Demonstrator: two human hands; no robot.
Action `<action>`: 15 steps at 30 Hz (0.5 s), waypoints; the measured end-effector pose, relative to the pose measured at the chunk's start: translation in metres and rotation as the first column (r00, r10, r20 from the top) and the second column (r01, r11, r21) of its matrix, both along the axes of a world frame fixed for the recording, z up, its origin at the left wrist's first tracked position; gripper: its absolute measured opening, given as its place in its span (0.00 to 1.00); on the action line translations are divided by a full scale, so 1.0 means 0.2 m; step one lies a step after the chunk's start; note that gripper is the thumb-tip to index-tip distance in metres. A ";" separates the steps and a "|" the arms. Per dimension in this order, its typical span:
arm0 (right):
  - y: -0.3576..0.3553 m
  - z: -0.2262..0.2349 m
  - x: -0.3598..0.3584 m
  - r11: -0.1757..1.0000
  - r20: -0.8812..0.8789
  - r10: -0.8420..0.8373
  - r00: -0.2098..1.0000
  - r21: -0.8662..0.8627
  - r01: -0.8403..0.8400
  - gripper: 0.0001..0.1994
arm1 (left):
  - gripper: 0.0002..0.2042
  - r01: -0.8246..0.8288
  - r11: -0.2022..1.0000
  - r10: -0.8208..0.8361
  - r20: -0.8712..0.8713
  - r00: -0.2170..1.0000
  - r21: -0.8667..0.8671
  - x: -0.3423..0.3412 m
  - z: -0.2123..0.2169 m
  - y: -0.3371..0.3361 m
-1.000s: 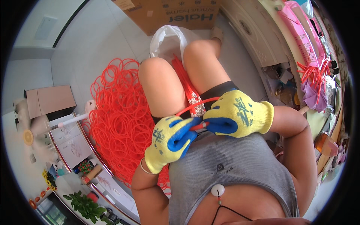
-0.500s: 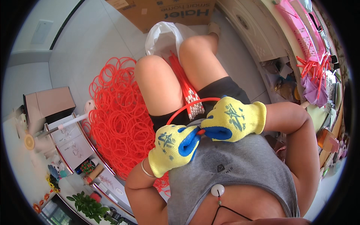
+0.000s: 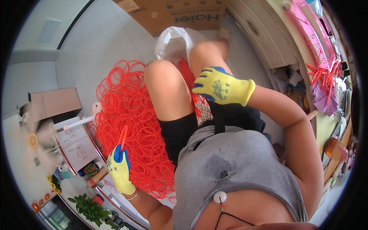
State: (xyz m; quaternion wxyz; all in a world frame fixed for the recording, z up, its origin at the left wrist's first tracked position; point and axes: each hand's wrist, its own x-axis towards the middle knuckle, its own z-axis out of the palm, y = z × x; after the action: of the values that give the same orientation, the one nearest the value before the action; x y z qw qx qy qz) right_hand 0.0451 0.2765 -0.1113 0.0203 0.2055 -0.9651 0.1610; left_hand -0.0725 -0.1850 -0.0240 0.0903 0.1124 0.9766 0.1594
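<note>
Red ring (image 3: 123,136), one: seen as a narrow loop over the landmark, the pile of red rings (image 3: 132,101).
Left hand (image 3: 120,166): closed on the ring, at the pile's near left.
Right hand (image 3: 224,87): right of the pile, fingers curled over a bundle of red strips (image 3: 202,109) with silvery-white ends; cannot tell whether it grips any.
Gloves (image 3: 234,92), pair: yellow, blue-palmed, dark printing on the backs, blurred.
Plastic bag (image 3: 174,38), white: beyond the pile, rightward.
Cardboard box (image 3: 168,13), brown: farther beyond; dark lettering, upside down; pale label at one corner.
Tabletop (image 3: 321,128): well right of the pile; bears a pink basket (image 3: 308,34) and more red strips (image 3: 325,72).
Drawer unit (image 3: 81,151), white, flower-printed: left of the pile.
</note>
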 end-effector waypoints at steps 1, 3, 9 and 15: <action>-0.03 -0.02 -0.02 0.996 0.082 0.048 0.995 0.077 -0.054 0.23 | 0.15 0.206 0.944 -0.261 -0.202 0.944 -0.259 0.01 -0.08 -0.12; -0.06 -0.09 -0.03 0.994 0.003 0.067 0.998 0.090 -0.067 0.19 | 0.16 0.069 0.932 -0.123 -0.131 0.984 -0.356 0.03 -0.17 -0.22; 0.01 0.17 -0.12 0.947 -0.167 -0.102 0.981 -0.318 0.044 0.13 | 0.14 -0.210 0.824 0.105 0.222 0.969 0.527 0.13 -0.12 0.18; 0.39 0.74 0.12 -0.233 -0.117 -0.453 0.884 -0.941 -0.244 0.18 | 0.15 -0.109 0.584 -0.324 0.354 0.877 0.804 0.21 -0.10 0.76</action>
State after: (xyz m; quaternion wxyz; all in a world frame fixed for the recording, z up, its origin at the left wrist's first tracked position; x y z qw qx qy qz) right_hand 0.0683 0.3541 0.0372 0.4021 0.0516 -0.4460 0.7979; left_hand -0.0299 -0.0330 -0.0442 0.2707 0.1602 0.7364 0.5990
